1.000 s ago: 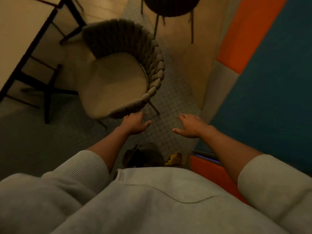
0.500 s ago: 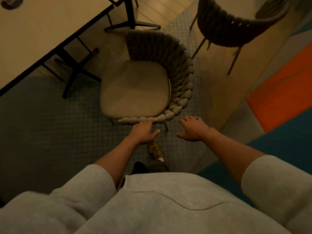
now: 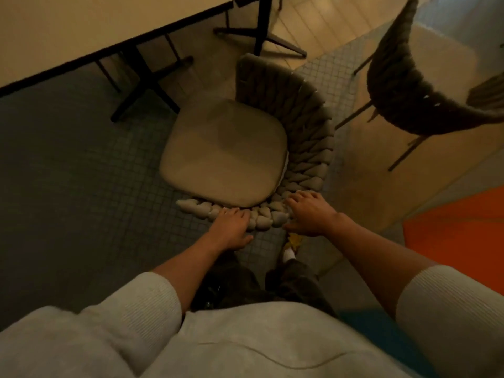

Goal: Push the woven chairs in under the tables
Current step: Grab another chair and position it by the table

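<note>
Head view, looking straight down: both my hands are on the curved back of a woven chair [image 3: 308, 137] that stands on the small-tiled floor [image 3: 68, 173] right in front of me. My left hand [image 3: 230, 225] lies on the braided rim with the fingers fairly straight across the top and the thumb spread out to the side; it presses rather than grips. My right hand [image 3: 309, 214] sits on the rim just beside it, where the back starts to curve round, with the fingers fanned over the braid and the thumb against the outer side. I cannot see those fingers wrapping round anything.

The chair's beige seat cushion [image 3: 223, 151] faces up and left toward the table [image 3: 81, 31], whose pale top with its dark edge runs across the upper left corner. The seat is out in the open, near the table's black legs [image 3: 141, 77] but not under the top. A second, darker woven chair [image 3: 403, 85] stands apart at the upper right. An orange floor patch [image 3: 452, 227] shows at the right edge.
</note>
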